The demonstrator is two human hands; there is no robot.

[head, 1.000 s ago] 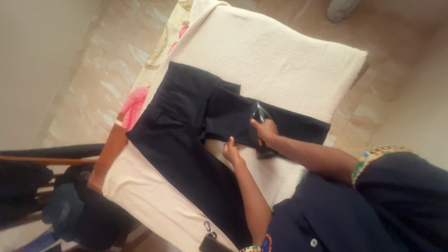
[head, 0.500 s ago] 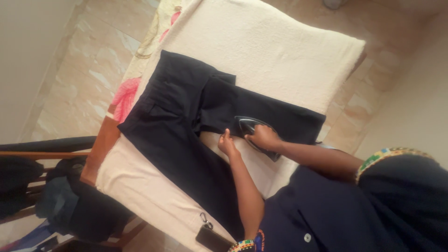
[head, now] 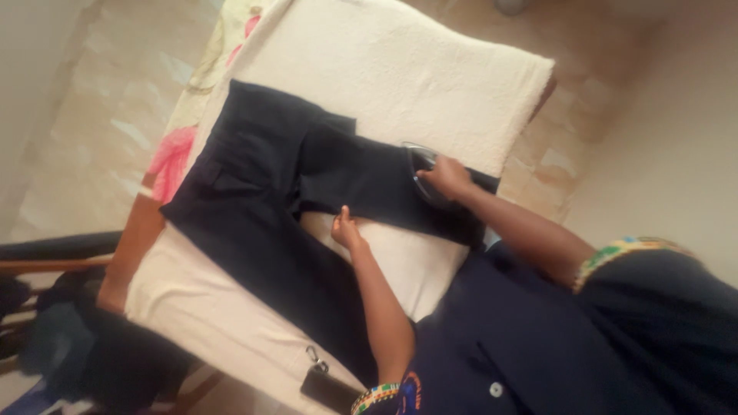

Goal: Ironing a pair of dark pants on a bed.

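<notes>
Dark navy trousers (head: pixel 254 192) lie spread on a cream towel (head: pixel 407 84) that covers a table. My right hand (head: pixel 448 178) grips a dark clothes iron (head: pixel 421 170) that rests on the upper trouser leg, near that leg's far end. My left hand (head: pixel 347 231) presses its fingers on the lower edge of the same leg, near the crotch, holding the cloth flat. The other trouser leg runs down toward my body and is partly hidden by my left forearm.
A black phone-like object with a metal clip (head: pixel 327 384) lies at the table's near edge. A floral cloth (head: pixel 173 154) hangs off the table's left side. A wooden chair with dark clothes (head: pixel 69 338) stands at lower left. Tiled floor (head: pixel 100 115) surrounds the table.
My right hand has slid the iron along the trouser leg toward its far end. My left hand has stayed at the leg's lower edge. The camera view has shifted slightly.
</notes>
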